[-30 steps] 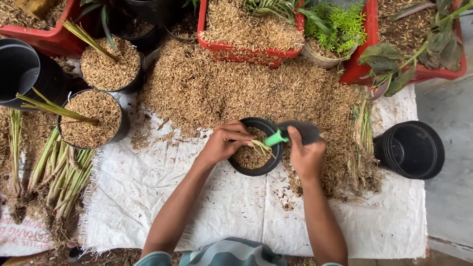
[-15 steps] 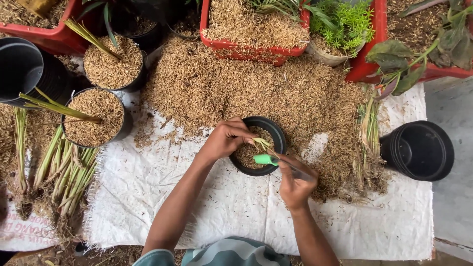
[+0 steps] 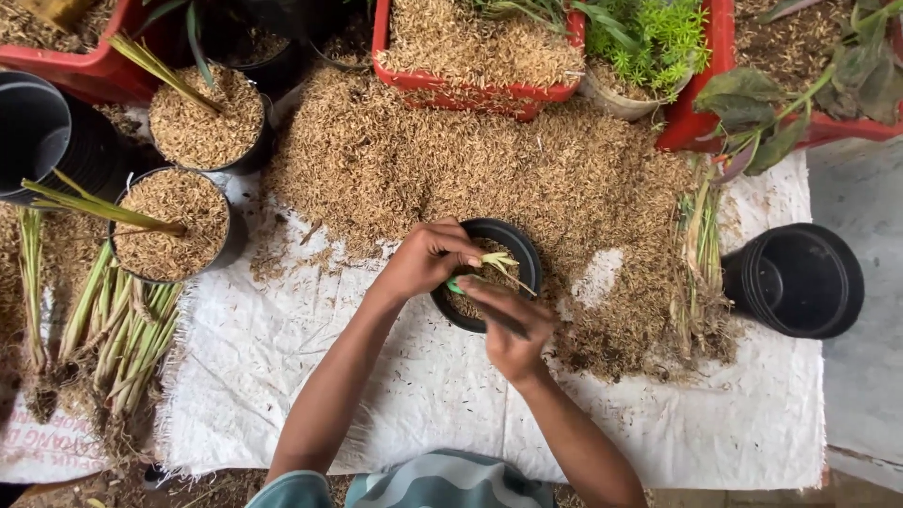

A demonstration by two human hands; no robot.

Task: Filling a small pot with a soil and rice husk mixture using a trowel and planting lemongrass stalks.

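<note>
A small black pot partly filled with rice husk sits at the near edge of a large husk heap. My left hand pinches a small pale green seedling and holds it upright in the pot. My right hand grips a trowel with a green handle; the hand lies over the pot's near rim, and only the handle tip and a bit of dark blade show.
Two husk-filled black pots with planted stalks stand at left, beside a stack of empty pots and loose stalks. More empty pots lie at right. Red trays with plants line the back. A white woven sheet covers the surface.
My right hand swung the trowel from the pot's right side to its near rim, moving left and closer to me. A bare white patch opened in the husk to the right of the pot.
</note>
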